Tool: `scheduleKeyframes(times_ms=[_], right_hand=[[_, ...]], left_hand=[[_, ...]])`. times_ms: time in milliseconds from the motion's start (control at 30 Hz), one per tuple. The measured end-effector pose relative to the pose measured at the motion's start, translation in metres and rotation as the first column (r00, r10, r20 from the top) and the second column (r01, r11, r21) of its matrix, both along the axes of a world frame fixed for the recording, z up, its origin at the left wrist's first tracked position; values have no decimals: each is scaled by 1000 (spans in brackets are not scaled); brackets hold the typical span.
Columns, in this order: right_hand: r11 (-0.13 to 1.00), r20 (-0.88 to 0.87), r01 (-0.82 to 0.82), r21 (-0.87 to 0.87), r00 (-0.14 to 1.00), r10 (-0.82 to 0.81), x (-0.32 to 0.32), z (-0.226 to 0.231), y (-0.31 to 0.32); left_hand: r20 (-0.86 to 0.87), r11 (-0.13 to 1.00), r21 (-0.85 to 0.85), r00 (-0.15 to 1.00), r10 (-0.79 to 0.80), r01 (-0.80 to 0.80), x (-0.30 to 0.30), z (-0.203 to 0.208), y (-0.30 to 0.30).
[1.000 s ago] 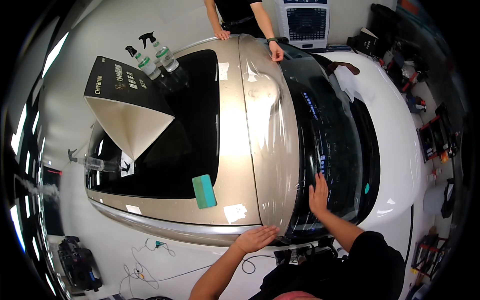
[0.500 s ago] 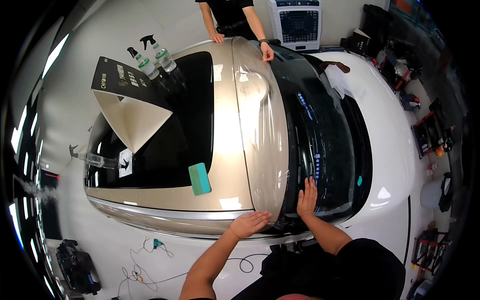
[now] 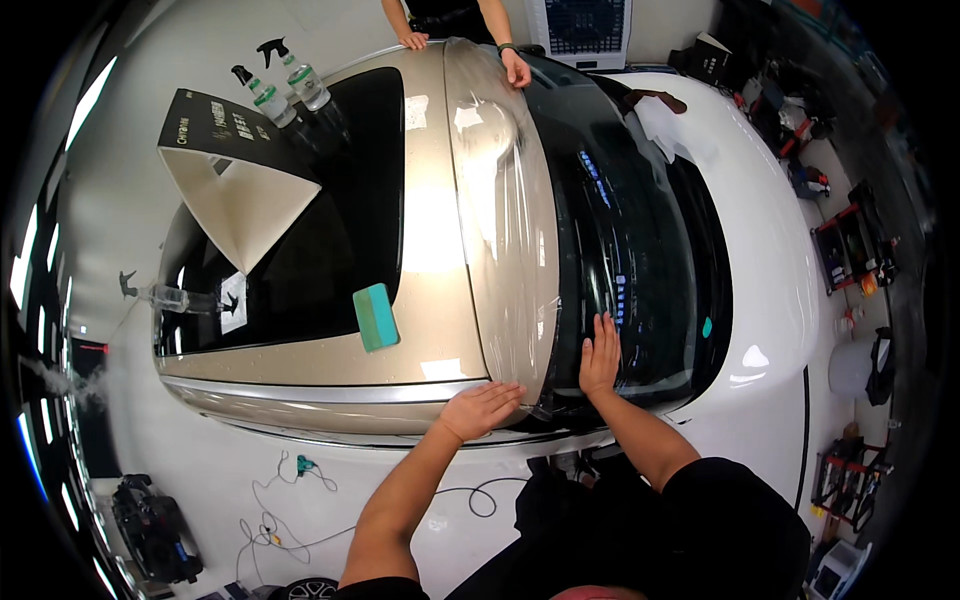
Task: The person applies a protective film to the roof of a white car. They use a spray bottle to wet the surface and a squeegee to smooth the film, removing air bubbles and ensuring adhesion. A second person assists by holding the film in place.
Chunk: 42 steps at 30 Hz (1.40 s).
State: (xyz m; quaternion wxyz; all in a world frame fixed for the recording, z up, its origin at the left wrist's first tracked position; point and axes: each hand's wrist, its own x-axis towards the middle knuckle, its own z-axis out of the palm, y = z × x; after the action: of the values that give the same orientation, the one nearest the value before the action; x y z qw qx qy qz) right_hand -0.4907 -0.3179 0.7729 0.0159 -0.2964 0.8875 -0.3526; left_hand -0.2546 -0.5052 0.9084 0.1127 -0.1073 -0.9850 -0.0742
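My left hand lies flat, fingers stretched out, on the near corner of the car's gold roof, at the edge of a clear film. That film covers the roof's front strip and looks wrinkled near my fingertips. Flat on the dark windshield rests my right hand, its fingers extended. Neither hand grips anything. Across the car, a co-worker's hand is at the film's far end, and their other hand rests on the roof edge.
On the glass roof stand a folded black-and-white card box and several spray bottles. A teal-green squeegee lies on the roof. Cables cross the floor. White paper sits by the far hood. A red cart stands at right.
My view has shifted, so the car appears higher and further left. Both my hands stay flat in about the same places on the roof and windshield.
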Motion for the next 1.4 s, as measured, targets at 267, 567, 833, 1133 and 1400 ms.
scheduleKeyframes(times_ms=[267,567,833,1133,1400], right_hand=[[1000,-3,9,6,1000,-9,1,-3,1],[1000,7,10,3,1000,-10,1,0,0],[1000,15,5,-16,1000,-4,0,0,0],[1000,16,4,-9,1000,-4,0,-2,0],[1000,14,5,-10,1000,-5,1,-3,0]], left_hand=[[-35,999,-32,999,-3,1,0,0,2],[-40,1000,-18,999,-4,3,-1,1,2],[-40,1000,-8,999,5,-5,-3,6,2],[-71,1000,1,997,11,-11,-3,3,3],[-82,1000,17,997,7,-6,-3,3,3]])
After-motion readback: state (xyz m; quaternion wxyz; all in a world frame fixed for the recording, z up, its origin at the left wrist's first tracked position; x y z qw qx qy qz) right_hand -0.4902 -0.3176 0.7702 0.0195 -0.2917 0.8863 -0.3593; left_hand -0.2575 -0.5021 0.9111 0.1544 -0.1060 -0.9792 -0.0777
